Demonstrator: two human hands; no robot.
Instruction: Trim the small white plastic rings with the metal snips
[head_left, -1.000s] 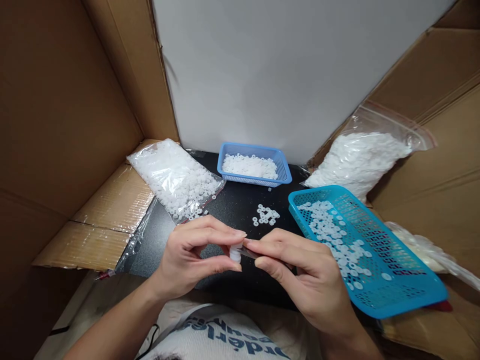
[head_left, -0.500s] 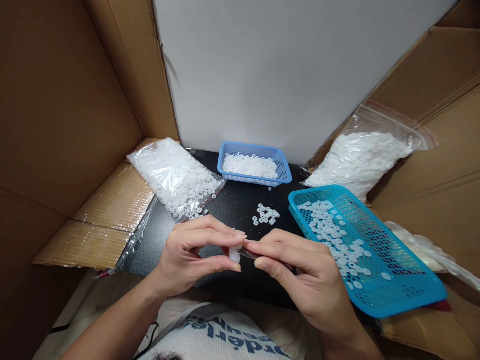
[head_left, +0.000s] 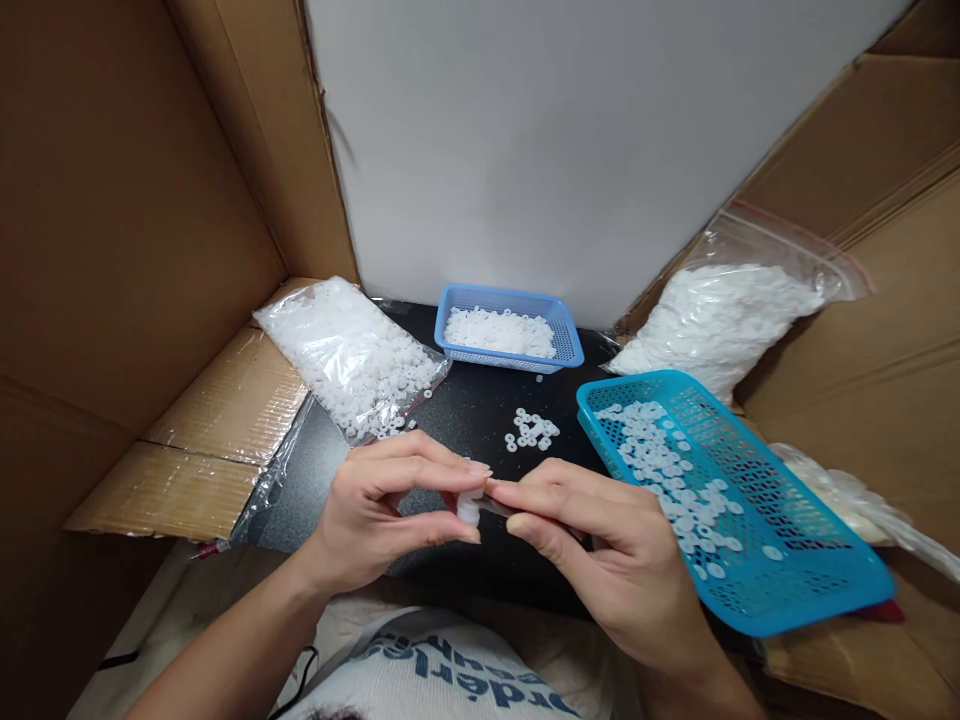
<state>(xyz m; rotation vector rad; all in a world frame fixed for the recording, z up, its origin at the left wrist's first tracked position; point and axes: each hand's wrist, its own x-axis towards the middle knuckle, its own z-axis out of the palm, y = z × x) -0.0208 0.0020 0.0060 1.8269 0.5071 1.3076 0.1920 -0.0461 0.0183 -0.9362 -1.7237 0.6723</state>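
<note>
My left hand pinches a small white plastic piece between thumb and forefinger above the black mat. My right hand meets it from the right, its fingers closed on a thin dark tool whose tip touches the white piece. A small cluster of white rings lies on the mat just beyond the hands. To the right sits a tilted teal basket holding several white rings.
A small blue basket of white pieces stands at the back by the white wall. Clear bags of white parts lie at the left and right. Cardboard walls enclose both sides.
</note>
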